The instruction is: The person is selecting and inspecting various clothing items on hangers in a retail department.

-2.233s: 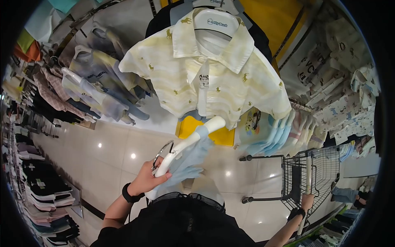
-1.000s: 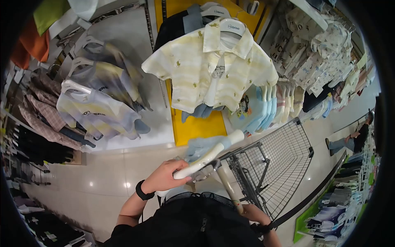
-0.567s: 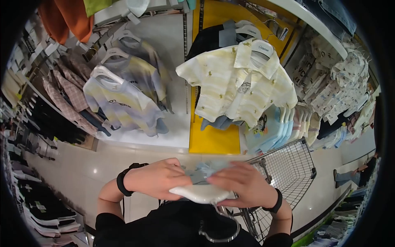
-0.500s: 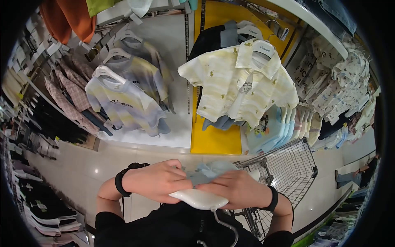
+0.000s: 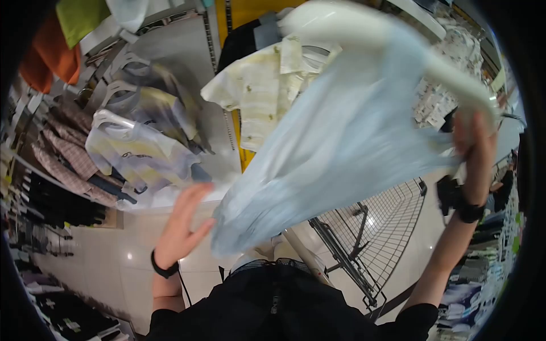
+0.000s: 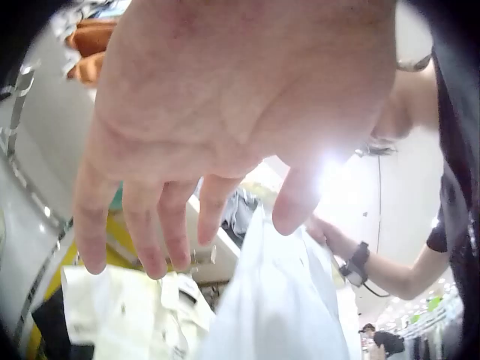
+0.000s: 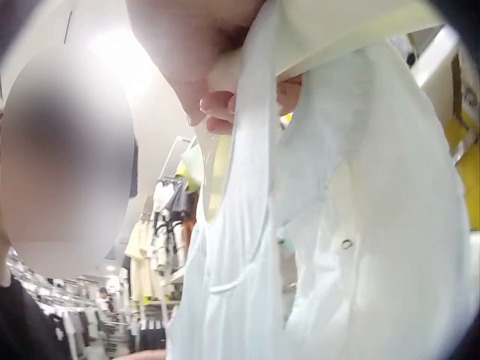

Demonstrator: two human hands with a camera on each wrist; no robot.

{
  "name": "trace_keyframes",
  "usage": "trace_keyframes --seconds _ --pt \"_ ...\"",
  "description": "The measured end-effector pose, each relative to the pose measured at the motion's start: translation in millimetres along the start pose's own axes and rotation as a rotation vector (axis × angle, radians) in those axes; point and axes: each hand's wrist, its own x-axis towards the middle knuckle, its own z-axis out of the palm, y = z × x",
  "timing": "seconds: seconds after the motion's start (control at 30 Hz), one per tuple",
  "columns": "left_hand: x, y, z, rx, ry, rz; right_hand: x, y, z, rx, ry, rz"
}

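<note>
A pale blue garment, blurred by motion, spreads across the middle of the head view on a white hanger. At the hanger's right end, the right hand grips it; in the right wrist view curled fingers wrap round the hanger beside the pale garment. The left hand is held apart by the garment's lower left edge, its fingers extended. Its fingers hang spread in the left wrist view, where the hand holds nothing and the garment is beyond.
Behind hangs a yellow-and-white collared shirt, partly covered by the garment. Tie-dye tops and checked clothes hang at left. A wire shopping cart stands at lower right, near racks of clothes.
Both hands were together at the hanger near the body. The right hand has raised hanger and garment up and to the right; the left hand has let go and moved left.
</note>
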Motion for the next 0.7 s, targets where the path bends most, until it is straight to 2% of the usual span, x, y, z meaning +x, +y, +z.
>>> trace_keyframes --seconds 0.03,0.1,0.13,0.23,0.27,0.3,0.33,0.37,0.43,0.47,0.53,0.57,0.63,0.7 --pt "4.5 -1.8 17.0 -0.016 -0.155 0.047 10.3 -3.9 -29.2 -0.009 0.059 -0.043" --pt "15.5 9.1 47.5 0.021 -0.244 0.124 24.4 -23.7 -76.1 -0.169 0.248 -0.021" --pt "20.7 15.4 62.1 0.072 -0.324 0.192 28.2 -41.6 -87.1 -0.258 0.275 -0.076" --pt "33.1 28.7 104.6 0.039 -0.394 0.207 38.2 -97.2 -121.1 -0.53 0.345 -0.24" --pt "34.9 26.5 117.0 0.029 -0.404 0.223 41.3 -105.6 -142.8 -0.641 0.348 -0.179" --pt "36.0 22.6 131.0 -0.022 -0.466 0.324 44.3 -114.0 -164.5 -0.752 0.345 -0.119" --pt "35.9 18.0 144.8 -0.074 -0.526 0.422 45.4 -114.3 -187.9 -0.796 0.386 -0.176" --pt "33.9 11.1 157.9 -0.085 -0.531 0.431 44.3 -119.2 -198.5 -0.855 0.404 -0.186" --pt "26.8 -2.4 181.7 0.028 -0.711 0.39 35.7 -108.0 -211.5 -0.907 0.427 -0.173" --pt "23.1 -6.4 191.1 0.023 -0.715 0.39 30.8 -99.2 -214.9 -0.916 0.433 -0.161" --pt "18.6 -11.5 203.8 0.107 -0.603 0.399 14.3 -68.2 -215.2 -0.896 0.432 -0.121" --pt "17.8 -11.3 205.5 0.108 -0.607 0.398 3.8 -47.4 -212.7 -0.865 0.435 -0.084" --pt "16.6 -9.2 208.9 0.085 -0.485 0.394 -26.4 10.1 -199.0 -0.799 0.418 0.018" --pt "17.7 -9.0 209.3 0.074 -0.466 0.391 -70.3 78.3 -170.3 -0.736 0.374 0.171"
